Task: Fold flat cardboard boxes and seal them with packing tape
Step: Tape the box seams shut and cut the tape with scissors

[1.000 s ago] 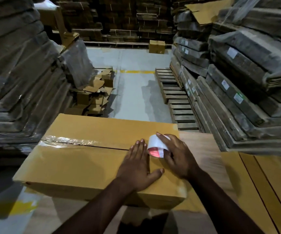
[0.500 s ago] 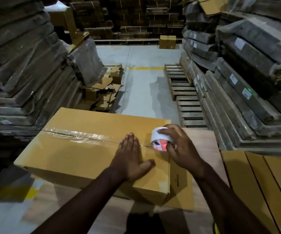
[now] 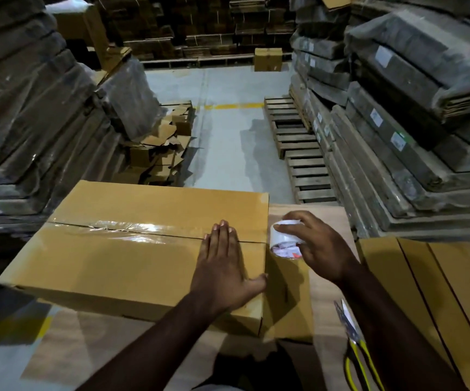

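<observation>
A folded brown cardboard box (image 3: 121, 261) lies on the wooden table (image 3: 327, 320), its top flaps closed. Clear packing tape (image 3: 132, 230) runs along the centre seam from the left end towards the right. My left hand (image 3: 222, 266) presses flat on the box top near its right end, fingers straight across the seam. My right hand (image 3: 315, 244) grips a white roll of packing tape (image 3: 283, 238) just past the box's right edge, beside the box's right end face.
Yellow-handled scissors (image 3: 355, 345) lie on the table at the right. Flat cardboard sheets (image 3: 437, 292) are stacked further right. Wrapped bundles of flat cardboard rise on both sides, wooden pallets (image 3: 298, 142) and cardboard scraps (image 3: 163, 153) sit on the floor beyond.
My right hand has drawn the tape roll rightwards along the seam, from on top of the box to past its right edge. My left hand followed rightwards along the seam.
</observation>
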A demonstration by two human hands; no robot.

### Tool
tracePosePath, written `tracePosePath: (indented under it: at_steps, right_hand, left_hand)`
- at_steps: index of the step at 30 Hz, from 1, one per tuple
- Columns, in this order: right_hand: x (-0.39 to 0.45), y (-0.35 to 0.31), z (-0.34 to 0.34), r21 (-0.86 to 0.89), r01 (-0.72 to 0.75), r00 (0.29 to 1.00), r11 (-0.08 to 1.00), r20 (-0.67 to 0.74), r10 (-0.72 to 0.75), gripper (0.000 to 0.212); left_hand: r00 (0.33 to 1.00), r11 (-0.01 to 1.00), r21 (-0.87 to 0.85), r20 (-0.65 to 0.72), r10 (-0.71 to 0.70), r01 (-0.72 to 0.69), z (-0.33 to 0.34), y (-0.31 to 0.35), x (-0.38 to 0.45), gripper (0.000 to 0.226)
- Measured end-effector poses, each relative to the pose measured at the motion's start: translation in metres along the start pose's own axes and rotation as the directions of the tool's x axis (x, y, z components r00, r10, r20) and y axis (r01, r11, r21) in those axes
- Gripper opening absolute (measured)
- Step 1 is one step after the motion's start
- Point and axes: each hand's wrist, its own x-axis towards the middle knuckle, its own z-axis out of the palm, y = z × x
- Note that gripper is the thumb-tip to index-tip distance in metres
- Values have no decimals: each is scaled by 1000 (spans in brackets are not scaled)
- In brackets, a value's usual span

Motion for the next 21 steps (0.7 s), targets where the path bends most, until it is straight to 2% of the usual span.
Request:
tracePosePath:
  at_steps: [6, 9, 12, 14, 15, 16, 17, 18, 19, 20, 21]
  right_hand:
    - [-39, 17, 53, -45, -165, 981, 985, -110, 160, 58]
    - [-42, 7, 85, -12, -247, 951, 969, -196, 240, 61]
    - [-37, -7, 93, 102, -236, 936, 966, -244, 254, 53]
    - [-35, -10, 91, 316, -227, 917, 921, -251, 311, 52]
    - [-34, -13, 91, 511, -259, 861, 820, -263, 435, 53]
    - [-33, -16, 93, 719, -307, 743, 624, -228, 629, 52]
    - [-31, -21, 95, 864, -327, 597, 383, -125, 792, 48]
    - [-27, -26, 98, 935, -325, 491, 139, 42, 870, 39]
    - [-26, -30, 102, 950, -304, 449, -70, 207, 869, 30]
    - [-26, -33, 104, 937, -293, 440, -189, 308, 843, 28]
    - [-27, -33, 105, 928, -289, 434, -235, 346, 832, 30]
  left_hand:
    - [987, 987, -1, -7, 161, -161, 5, 0, 2, 103]
    - [967, 967, 20, -9, 254, -254, 7, 2, 6, 92]
    - [944, 943, 39, 16, 331, -331, 8, 3, 12, 85]
    - [935, 934, 43, 27, 353, -353, 8, 3, 14, 82]
    - [937, 936, 43, 18, 350, -350, 8, 3, 14, 80]
    - [941, 940, 36, 7, 339, -339, 8, 4, 14, 77]
    - [946, 946, 21, -6, 324, -324, 8, 5, 13, 75]
    - [951, 951, 5, -20, 309, -308, 8, 6, 13, 74]
    - [955, 955, -6, -31, 295, -295, 9, 8, 13, 73]
    - [958, 958, -9, -37, 285, -286, 8, 9, 14, 73]
    - [960, 960, -6, -40, 278, -278, 9, 10, 14, 73]
